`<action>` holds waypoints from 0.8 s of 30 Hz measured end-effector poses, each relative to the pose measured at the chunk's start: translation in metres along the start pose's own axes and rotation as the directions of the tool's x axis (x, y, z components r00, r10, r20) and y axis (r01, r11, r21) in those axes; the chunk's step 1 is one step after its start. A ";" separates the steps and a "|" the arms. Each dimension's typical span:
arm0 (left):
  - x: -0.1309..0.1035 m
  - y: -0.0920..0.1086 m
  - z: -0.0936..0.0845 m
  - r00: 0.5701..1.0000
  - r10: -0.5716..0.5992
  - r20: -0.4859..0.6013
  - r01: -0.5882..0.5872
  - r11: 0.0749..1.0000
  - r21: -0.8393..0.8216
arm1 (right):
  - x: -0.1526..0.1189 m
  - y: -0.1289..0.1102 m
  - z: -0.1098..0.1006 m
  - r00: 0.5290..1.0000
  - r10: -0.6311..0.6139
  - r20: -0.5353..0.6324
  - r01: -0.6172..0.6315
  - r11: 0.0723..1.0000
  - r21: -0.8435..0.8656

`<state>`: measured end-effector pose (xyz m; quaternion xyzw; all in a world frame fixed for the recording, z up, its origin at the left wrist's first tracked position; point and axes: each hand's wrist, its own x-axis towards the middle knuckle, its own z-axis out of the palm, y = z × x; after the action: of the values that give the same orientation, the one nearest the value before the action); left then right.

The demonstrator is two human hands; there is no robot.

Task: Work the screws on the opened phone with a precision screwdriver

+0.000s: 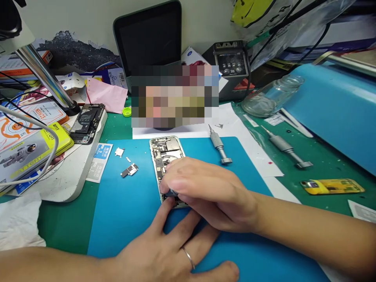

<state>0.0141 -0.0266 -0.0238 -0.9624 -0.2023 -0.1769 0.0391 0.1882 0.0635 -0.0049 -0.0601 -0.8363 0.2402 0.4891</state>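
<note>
Silver-ringed left hand (176,250): spread wide, fingertip touching the phone's (172,145) near end
Right hand (211,188): nearer, curled narrow over its lower half; grip hidden
Phone: open, metal-framed, long axis pointing away, toward the blue mat's (117,219) far edge
Knurled screwdriver (217,144): beside far-right corner

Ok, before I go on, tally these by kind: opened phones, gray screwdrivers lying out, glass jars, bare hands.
Opened phones: 2
Gray screwdrivers: 2
Glass jar: 1
Bare hands: 2
Total: 7
</note>
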 end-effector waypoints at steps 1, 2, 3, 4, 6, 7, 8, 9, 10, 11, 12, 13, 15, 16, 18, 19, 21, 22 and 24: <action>0.000 0.000 0.000 1.000 -0.001 0.011 0.001 1.000 0.010 | 0.000 0.000 0.000 1.000 0.007 -0.003 -0.007 1.000 0.002; 0.000 0.000 0.000 1.000 0.000 0.019 0.000 1.000 0.017 | 0.000 0.000 0.000 1.000 0.016 -0.008 -0.016 1.000 0.003; 0.000 0.001 0.000 1.000 0.001 0.023 -0.002 1.000 0.021 | 0.000 0.000 -0.001 1.000 0.022 -0.008 -0.022 1.000 0.002; -0.001 0.001 0.000 1.000 0.002 0.028 -0.002 1.000 0.023 | 0.000 0.000 0.000 1.000 0.027 -0.005 -0.027 1.000 0.000; -0.001 0.002 0.001 1.000 0.001 0.021 -0.001 1.000 0.020 | -0.001 -0.001 0.000 1.000 0.027 -0.010 -0.027 0.999 -0.018; -0.001 0.002 0.001 1.000 -0.001 0.011 0.001 1.000 0.018 | -0.002 -0.001 0.001 1.000 0.018 -0.019 -0.018 0.999 -0.027; -0.001 0.002 0.002 1.000 -0.001 0.002 0.001 1.000 0.018 | -0.002 -0.001 0.002 1.000 0.008 -0.029 -0.009 0.999 -0.035; 0.000 0.001 0.002 1.000 0.002 -0.004 -0.002 1.000 0.017 | -0.003 -0.002 0.003 0.999 -0.003 -0.044 0.002 0.999 -0.041; 0.000 0.001 0.001 1.000 0.006 -0.013 -0.006 1.000 0.017 | -0.003 -0.001 0.003 0.998 -0.013 -0.056 0.011 0.999 -0.049; 0.001 0.000 0.001 1.000 0.010 -0.018 -0.009 1.000 0.017 | -0.003 -0.001 0.004 0.998 -0.025 -0.053 0.022 0.998 -0.061; 0.001 0.000 0.000 1.000 0.012 -0.017 -0.011 1.000 0.018 | -0.003 -0.001 0.004 0.999 -0.037 -0.040 0.034 0.997 -0.072; 0.002 -0.001 -0.001 1.000 0.014 -0.017 -0.014 1.000 0.019 | -0.003 -0.001 0.005 0.998 -0.053 -0.029 0.051 0.995 -0.082; 0.002 -0.002 -0.002 1.000 0.017 -0.012 -0.017 1.000 0.018 | -0.003 0.000 0.005 0.996 -0.085 -0.010 0.084 0.993 -0.085; 0.002 -0.002 -0.003 1.000 0.017 -0.008 -0.017 1.000 0.018 | -0.003 0.000 0.005 0.995 -0.096 -0.012 0.095 0.992 -0.078; 0.003 -0.002 -0.003 1.000 0.017 -0.013 -0.017 1.000 0.014 | -0.003 0.000 0.005 0.996 -0.091 -0.019 0.090 0.994 -0.063; 0.003 -0.002 -0.003 1.000 0.015 -0.018 -0.015 1.000 0.012 | -0.003 0.000 0.006 0.997 -0.080 -0.020 0.079 0.995 -0.064; 0.002 -0.001 -0.002 1.000 0.008 -0.026 -0.008 1.000 0.007 | -0.003 -0.001 0.006 0.998 -0.054 -0.011 0.053 0.996 -0.069; 0.002 0.000 -0.002 1.000 -0.002 -0.023 0.002 1.000 0.003 | -0.003 -0.001 0.005 0.999 -0.042 -0.010 0.042 0.997 -0.068; 0.002 0.001 -0.001 1.000 -0.022 -0.014 0.022 1.000 -0.001 | -0.003 -0.001 0.005 0.999 -0.031 -0.011 0.030 0.998 -0.058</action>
<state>0.0161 -0.0271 -0.0220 -0.9589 -0.2126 -0.1839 0.0381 0.1858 0.0596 -0.0087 -0.0629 -0.8409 0.2081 0.4956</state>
